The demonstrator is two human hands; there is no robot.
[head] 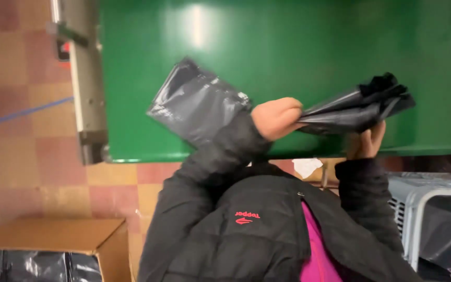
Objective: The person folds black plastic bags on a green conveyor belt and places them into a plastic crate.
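Observation:
My left hand (276, 118) is closed in a fist on one end of a folded bundle of black plastic bags (358, 107), held above a green table (288, 42). My right hand (367, 141) grips the same bundle from underneath, fingers curled up around it. A flat dark grey plastic bag (194, 102) shows just beyond my left forearm, over the table; I cannot tell whether it rests on the top. Both arms are in black padded jacket sleeves.
A cardboard box (53, 235) with black bags inside stands at the lower left on the tiled floor. A grey plastic crate (418, 198) lined with dark plastic is at the lower right. A metal table frame (87, 78) runs along the table's left side. White crumpled paper (307, 166) lies below the table edge.

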